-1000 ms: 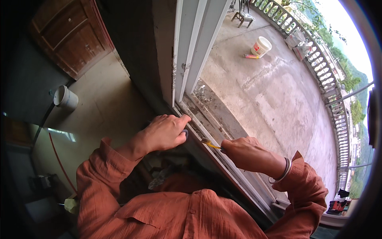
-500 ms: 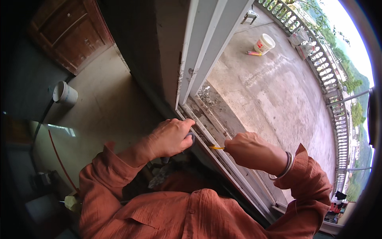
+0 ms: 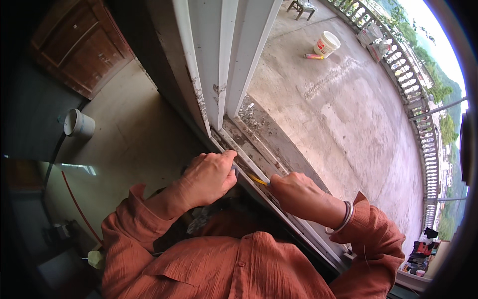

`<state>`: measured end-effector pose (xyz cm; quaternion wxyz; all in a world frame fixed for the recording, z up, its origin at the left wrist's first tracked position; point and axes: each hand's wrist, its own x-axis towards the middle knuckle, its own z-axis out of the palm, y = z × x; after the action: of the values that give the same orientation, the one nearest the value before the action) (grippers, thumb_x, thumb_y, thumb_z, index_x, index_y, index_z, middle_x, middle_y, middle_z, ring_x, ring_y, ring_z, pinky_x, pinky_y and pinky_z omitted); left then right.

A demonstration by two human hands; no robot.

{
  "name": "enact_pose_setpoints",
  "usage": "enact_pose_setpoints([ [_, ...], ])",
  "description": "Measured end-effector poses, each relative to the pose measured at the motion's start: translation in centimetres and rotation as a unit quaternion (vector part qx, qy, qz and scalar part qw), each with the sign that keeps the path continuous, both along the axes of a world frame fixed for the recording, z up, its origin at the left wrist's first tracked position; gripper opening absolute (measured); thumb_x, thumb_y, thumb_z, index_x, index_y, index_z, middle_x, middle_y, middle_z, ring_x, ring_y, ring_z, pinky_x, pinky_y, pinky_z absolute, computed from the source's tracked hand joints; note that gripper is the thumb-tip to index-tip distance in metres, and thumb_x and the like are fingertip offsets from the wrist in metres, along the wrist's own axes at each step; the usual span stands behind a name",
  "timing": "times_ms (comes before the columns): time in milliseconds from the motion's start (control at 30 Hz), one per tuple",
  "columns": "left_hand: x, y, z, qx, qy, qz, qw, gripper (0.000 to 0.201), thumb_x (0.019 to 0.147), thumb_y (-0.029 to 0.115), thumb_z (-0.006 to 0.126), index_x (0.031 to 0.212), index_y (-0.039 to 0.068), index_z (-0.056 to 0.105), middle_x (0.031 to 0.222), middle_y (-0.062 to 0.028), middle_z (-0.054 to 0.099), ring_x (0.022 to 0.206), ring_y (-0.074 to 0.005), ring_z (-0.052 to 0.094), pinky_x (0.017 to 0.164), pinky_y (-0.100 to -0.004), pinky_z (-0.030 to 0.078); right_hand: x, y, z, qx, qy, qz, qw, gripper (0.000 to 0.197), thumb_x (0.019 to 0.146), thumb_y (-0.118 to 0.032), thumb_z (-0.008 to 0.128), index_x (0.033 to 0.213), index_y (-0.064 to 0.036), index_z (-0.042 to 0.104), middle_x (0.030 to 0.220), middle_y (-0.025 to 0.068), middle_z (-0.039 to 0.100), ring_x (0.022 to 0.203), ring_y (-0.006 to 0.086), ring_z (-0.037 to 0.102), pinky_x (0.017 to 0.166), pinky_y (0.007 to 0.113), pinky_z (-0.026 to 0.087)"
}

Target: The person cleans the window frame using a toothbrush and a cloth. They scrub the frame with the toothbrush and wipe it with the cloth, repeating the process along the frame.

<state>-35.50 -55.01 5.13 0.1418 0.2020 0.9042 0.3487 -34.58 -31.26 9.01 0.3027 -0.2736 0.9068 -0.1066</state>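
A dirty white sliding-frame track [image 3: 308,226] runs diagonally in front of me, with grime in its grooves. My left hand [image 3: 210,175] is closed at the track's inner edge, its forefinger by the rail. A bit of something grey-blue [image 3: 234,171] shows under its thumb; the rest is hidden by the fingers. Over the track, my right hand [image 3: 300,193] is closed around a thin yellow tool [image 3: 256,179]. The yellow end points toward my left hand and lies low in the groove; its kind cannot be made out.
Upright white frame panels [image 3: 211,55] stand at the track's far end, beside loose debris [image 3: 253,114]. Outside are a white bucket [image 3: 327,45], a red-yellow tube [image 3: 313,56], a small stool [image 3: 301,8] and a balustrade [image 3: 411,87]. Indoors stand another bucket [image 3: 79,124] and a brown door [image 3: 82,47].
My right hand has moved left along the track, closer to my left hand, and more of the yellow tool shows. My left hand has shifted slightly left. The view has turned a little.
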Motion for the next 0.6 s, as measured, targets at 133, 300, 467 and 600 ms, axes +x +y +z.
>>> enact_pose_setpoints([
  [133, -0.1, 0.0, 0.2, -0.009, 0.000, -0.004, 1.000, 0.032, 0.085, 0.013, 0.059, 0.112, -0.006, 0.057, 0.081, -0.0268, 0.065, 0.081, -0.0431, 0.065, 0.076, -0.0492, 0.052, -1.3, -0.9, 0.6, 0.024, 0.017, 0.029, 0.999, 0.006, 0.080, -0.004, 0.058, 0.080, 0.0022, 0.059, 0.069, 0.0215, 0.064, 0.065, 0.0380, 0.068, 0.056, 0.045, 0.054],
  [300, 0.2, 0.2, -0.3, 0.021, 0.016, 0.013, 1.000, 0.027, 0.085, 0.013, 0.059, 0.106, -0.004, 0.056, 0.078, -0.0256, 0.065, 0.079, -0.0431, 0.065, 0.074, -0.0495, 0.052, -2.4, -2.1, -0.5, 0.005, 0.062, 0.049, 0.997, 0.007, 0.080, -0.004, 0.059, 0.082, 0.0027, 0.060, 0.073, 0.0228, 0.066, 0.070, 0.0378, 0.069, 0.058, 0.044, 0.056],
  [467, 0.1, 0.5, -0.8, 0.073, 0.026, 0.047, 0.996, 0.021, 0.085, 0.011, 0.059, 0.099, -0.004, 0.055, 0.076, -0.0251, 0.065, 0.077, -0.0429, 0.065, 0.072, -0.0501, 0.052, -2.4, -3.0, 0.1, 0.040, 0.072, 0.029, 0.996, 0.008, 0.081, -0.003, 0.059, 0.087, 0.0023, 0.059, 0.072, 0.0220, 0.066, 0.070, 0.0377, 0.070, 0.058, 0.043, 0.056],
  [600, 1.0, 0.9, -2.5, 0.094, 0.089, 0.080, 0.988, 0.025, 0.083, 0.010, 0.062, 0.103, -0.002, 0.057, 0.080, -0.0235, 0.066, 0.076, -0.0409, 0.065, 0.070, -0.0473, 0.053, -1.5, -3.1, -0.6, 0.027, 0.122, 0.004, 0.992, 0.007, 0.080, -0.003, 0.059, 0.085, 0.0004, 0.056, 0.069, 0.0205, 0.066, 0.066, 0.0367, 0.070, 0.056, 0.043, 0.055],
])
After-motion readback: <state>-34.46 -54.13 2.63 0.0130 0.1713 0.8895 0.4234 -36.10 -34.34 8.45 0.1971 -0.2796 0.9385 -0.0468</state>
